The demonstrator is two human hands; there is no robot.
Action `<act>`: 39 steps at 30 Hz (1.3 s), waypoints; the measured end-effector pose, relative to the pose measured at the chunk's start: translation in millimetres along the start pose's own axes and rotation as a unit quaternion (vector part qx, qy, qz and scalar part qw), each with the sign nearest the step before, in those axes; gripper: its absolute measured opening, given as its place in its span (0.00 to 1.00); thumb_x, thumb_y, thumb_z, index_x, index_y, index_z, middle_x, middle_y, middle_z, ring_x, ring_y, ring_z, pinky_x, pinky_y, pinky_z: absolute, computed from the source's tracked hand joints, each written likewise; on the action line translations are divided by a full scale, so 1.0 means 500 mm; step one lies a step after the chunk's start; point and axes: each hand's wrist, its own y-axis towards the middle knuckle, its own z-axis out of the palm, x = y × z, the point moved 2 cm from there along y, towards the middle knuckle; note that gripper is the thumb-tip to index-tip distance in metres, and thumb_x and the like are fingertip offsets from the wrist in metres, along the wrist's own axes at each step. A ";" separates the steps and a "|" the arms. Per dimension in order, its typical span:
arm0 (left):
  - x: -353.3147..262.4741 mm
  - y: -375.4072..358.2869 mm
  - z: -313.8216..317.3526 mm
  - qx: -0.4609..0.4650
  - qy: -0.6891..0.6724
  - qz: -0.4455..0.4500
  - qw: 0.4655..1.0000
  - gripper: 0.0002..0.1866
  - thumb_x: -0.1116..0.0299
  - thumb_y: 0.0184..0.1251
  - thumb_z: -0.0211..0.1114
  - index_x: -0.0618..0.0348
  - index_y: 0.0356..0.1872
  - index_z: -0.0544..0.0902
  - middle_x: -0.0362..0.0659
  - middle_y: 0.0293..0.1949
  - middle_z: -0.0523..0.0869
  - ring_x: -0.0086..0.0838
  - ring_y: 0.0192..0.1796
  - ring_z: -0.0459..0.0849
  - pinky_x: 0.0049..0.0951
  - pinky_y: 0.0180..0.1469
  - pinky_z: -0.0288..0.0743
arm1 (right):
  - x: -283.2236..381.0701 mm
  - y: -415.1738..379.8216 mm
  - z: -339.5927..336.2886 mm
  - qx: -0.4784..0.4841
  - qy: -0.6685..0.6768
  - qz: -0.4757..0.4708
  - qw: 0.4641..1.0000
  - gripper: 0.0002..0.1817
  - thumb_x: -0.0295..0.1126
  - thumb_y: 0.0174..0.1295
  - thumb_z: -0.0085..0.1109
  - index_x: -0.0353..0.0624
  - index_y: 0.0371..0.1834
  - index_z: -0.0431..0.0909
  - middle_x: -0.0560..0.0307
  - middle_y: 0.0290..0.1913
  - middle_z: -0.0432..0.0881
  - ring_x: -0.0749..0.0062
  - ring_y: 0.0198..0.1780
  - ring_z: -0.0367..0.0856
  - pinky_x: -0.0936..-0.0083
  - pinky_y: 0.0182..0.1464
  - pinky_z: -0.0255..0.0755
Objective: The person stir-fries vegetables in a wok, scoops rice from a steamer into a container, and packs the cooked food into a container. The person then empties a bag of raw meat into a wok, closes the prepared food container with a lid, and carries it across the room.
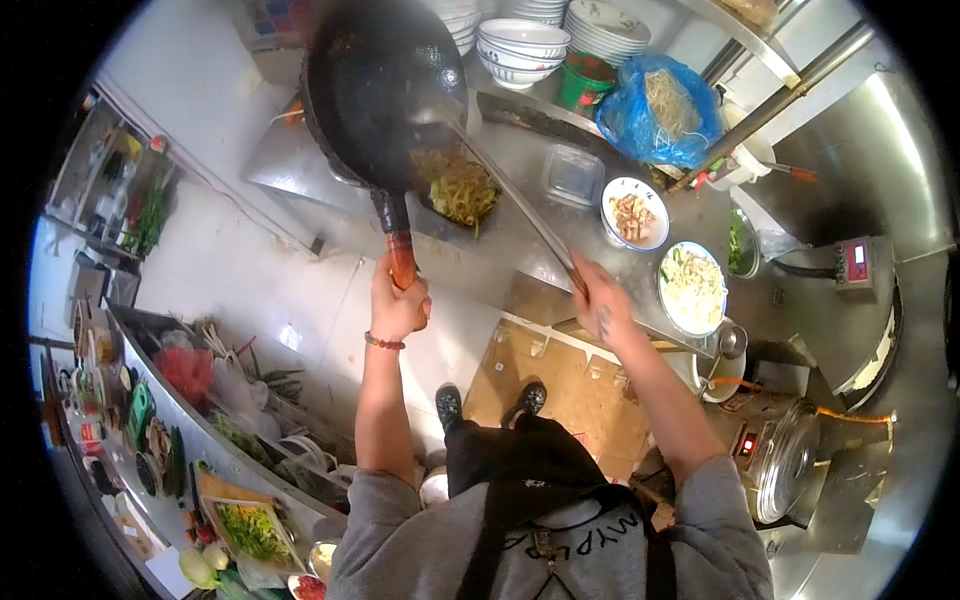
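Observation:
My left hand (400, 305) is wrapped round the reddish wooden handle of a black wok (372, 90), which is raised and tilted above the steel counter. Steam blurs its inside. In my right hand (605, 305) is the long handle of a metal ladle (520, 198), its bowl at the wok's right rim. Just below that rim, cooked noodle-like strips with greens (462, 192) lie in a dark container whose edges are partly hidden. To the right stand a bowl of brown sliced food (634, 214) and a larger bowl of pale chopped vegetables (692, 288).
Stacked bowls (522, 45), a green tub (585, 82) and a blue bag of noodle-like strands (668, 110) stand at the back. A clear plastic container (574, 175) sits mid-counter. A lidded pot (785, 460) is at right. Produce fills a steel-edged counter (225, 405) at left.

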 end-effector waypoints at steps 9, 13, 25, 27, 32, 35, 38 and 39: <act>-0.015 0.007 0.008 -0.014 -0.031 -0.006 0.999 0.17 0.85 0.49 0.51 0.62 0.41 0.62 0.42 0.21 0.71 0.25 0.13 0.71 0.22 0.12 0.64 | -0.114 -0.139 0.070 0.063 -0.018 0.054 0.996 0.33 0.21 0.48 0.48 0.52 0.62 0.57 0.47 0.37 0.73 0.49 0.31 0.74 0.62 0.34 0.70; -0.029 0.028 -0.023 0.007 -0.018 0.010 1.000 0.15 0.86 0.47 0.52 0.63 0.38 0.63 0.42 0.21 0.71 0.25 0.13 0.72 0.23 0.12 0.64 | -0.087 -0.151 0.016 0.079 -0.110 0.089 0.987 0.35 0.20 0.47 0.48 0.56 0.63 0.55 0.50 0.37 0.72 0.52 0.31 0.75 0.61 0.33 0.71; -0.065 -0.019 -0.049 0.062 0.040 -0.038 0.997 0.17 0.83 0.50 0.51 0.59 0.42 0.62 0.40 0.20 0.70 0.23 0.13 0.71 0.21 0.12 0.64 | 0.062 -0.260 -0.069 -0.046 0.074 0.147 0.985 0.28 0.21 0.49 0.52 0.41 0.58 0.64 0.46 0.34 0.77 0.68 0.27 0.77 0.76 0.30 0.71; -0.083 -0.079 -0.028 0.116 0.069 -0.062 0.989 0.17 0.82 0.50 0.51 0.59 0.43 0.61 0.40 0.19 0.71 0.23 0.13 0.72 0.20 0.12 0.65 | 0.145 -0.295 -0.108 -0.005 0.228 0.191 0.955 0.28 0.25 0.54 0.53 0.40 0.60 0.61 0.63 0.26 0.70 0.81 0.22 0.68 0.83 0.22 0.65; -0.058 -0.298 0.100 0.259 -0.022 -0.218 0.941 0.18 0.83 0.52 0.49 0.52 0.44 0.63 0.36 0.15 0.65 0.21 0.10 0.64 0.19 0.08 0.56 | 0.227 -0.476 -0.182 -0.021 0.777 0.360 0.516 0.17 0.23 0.57 0.52 0.40 0.50 0.62 0.61 0.23 0.66 0.79 0.20 0.63 0.83 0.19 0.59; -0.011 -0.437 0.163 0.359 -0.038 -0.296 0.884 0.19 0.79 0.53 0.50 0.55 0.48 0.62 0.38 0.14 0.65 0.21 0.09 0.62 0.19 0.07 0.56 | 0.227 -0.653 -0.192 -0.100 0.758 0.399 0.505 0.28 0.24 0.56 0.54 0.42 0.59 0.56 0.62 0.24 0.66 0.80 0.22 0.63 0.84 0.21 0.60; 0.036 -0.588 0.266 0.480 -0.069 -0.378 0.789 0.21 0.78 0.52 0.51 0.58 0.50 0.61 0.41 0.16 0.66 0.22 0.08 0.62 0.20 0.07 0.57 | 0.250 -0.844 -0.214 -0.212 0.780 0.333 0.485 0.19 0.25 0.56 0.54 0.42 0.51 0.64 0.59 0.29 0.71 0.78 0.24 0.68 0.83 0.23 0.65; 0.047 -0.654 0.316 0.506 -0.101 -0.426 0.743 0.22 0.79 0.51 0.51 0.61 0.50 0.61 0.43 0.17 0.67 0.22 0.09 0.62 0.21 0.08 0.59 | 0.252 -0.913 -0.237 -0.248 0.778 0.321 0.480 0.17 0.25 0.56 0.53 0.41 0.50 0.65 0.59 0.30 0.71 0.77 0.24 0.70 0.82 0.23 0.67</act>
